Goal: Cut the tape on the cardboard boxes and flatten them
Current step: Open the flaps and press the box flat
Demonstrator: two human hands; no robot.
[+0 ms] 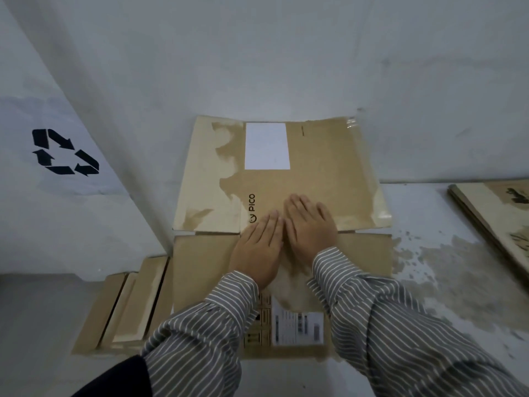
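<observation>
Grey, stained floor (458,282) spreads under everything you see, meeting a pale wall (257,53) at the far side. On your left hangs a white sheet or bag (43,196) printed with a black recycling symbol (65,151).

Your flattened cardboard box (315,167) lies in the middle of the floor, its far flaps leaning up against the wall. It is brown, with paler patches along the left and right edges where the surface looks torn or discoloured, and a strip of clear tape (351,122) shows at its far right corner. A blank white label (267,146) sits on the far panel, the word PICO (251,203) is printed near the fold, and a shipping label (297,328) with barcodes lies on the near panel between your forearms.

At the right edge a stack of flattened cardboard (492,219) lies well apart from your box. Just beside the box's near left corner, several narrow cardboard pieces (128,305) lie side by side.

Your left hand (257,250) and right hand (310,227) press flat on the box at the fold line, side by side and touching, palms down, fingers straight and close together, holding nothing. Striped sleeves (400,325) cover both your arms.
</observation>
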